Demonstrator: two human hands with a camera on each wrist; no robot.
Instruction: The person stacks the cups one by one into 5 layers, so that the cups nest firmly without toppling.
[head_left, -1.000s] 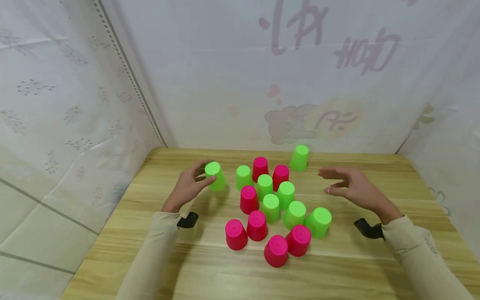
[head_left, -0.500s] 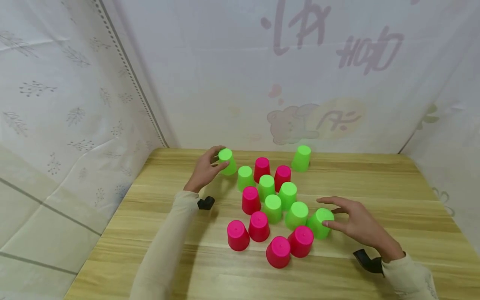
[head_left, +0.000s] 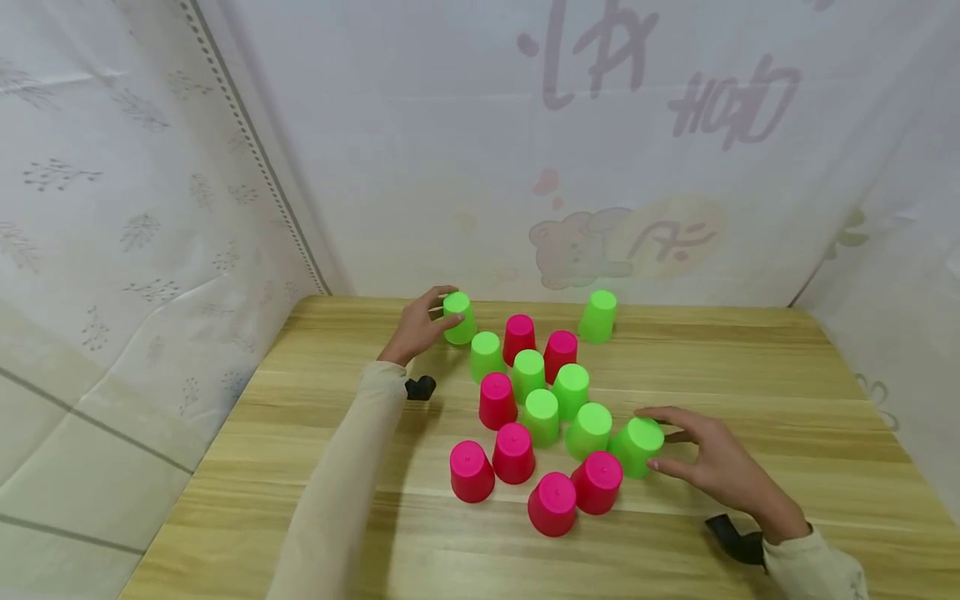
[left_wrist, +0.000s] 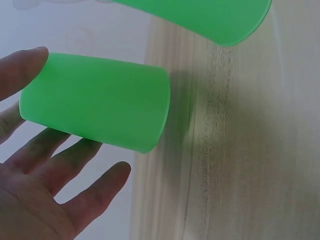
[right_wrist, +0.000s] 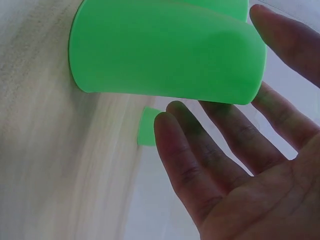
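Upside-down green and red plastic cups stand clustered on the wooden table. At the back left, my left hand (head_left: 420, 327) holds a green cup (head_left: 459, 318) between thumb and fingers near its closed end. In the left wrist view the thumb overlaps this green cup (left_wrist: 95, 100), and its rim is close to the tabletop. My right hand (head_left: 712, 458) is at the front-right green cup (head_left: 636, 448), fingers extended behind it and thumb at its near side. The right wrist view has the thumb tip right at the edge of that green cup (right_wrist: 170, 50), with the fingers spread below.
A lone green cup (head_left: 598, 317) stands at the back of the table (head_left: 750, 358). Red cups, such as one (head_left: 552, 504) at the front, and more green cups, such as one (head_left: 588, 431), fill the middle closely. A printed cloth (head_left: 420, 167) hangs behind the table.
My left hand has carried its green cup away from me and to the right, to the back left. The right hand has come down toward me to the front-right green cup.
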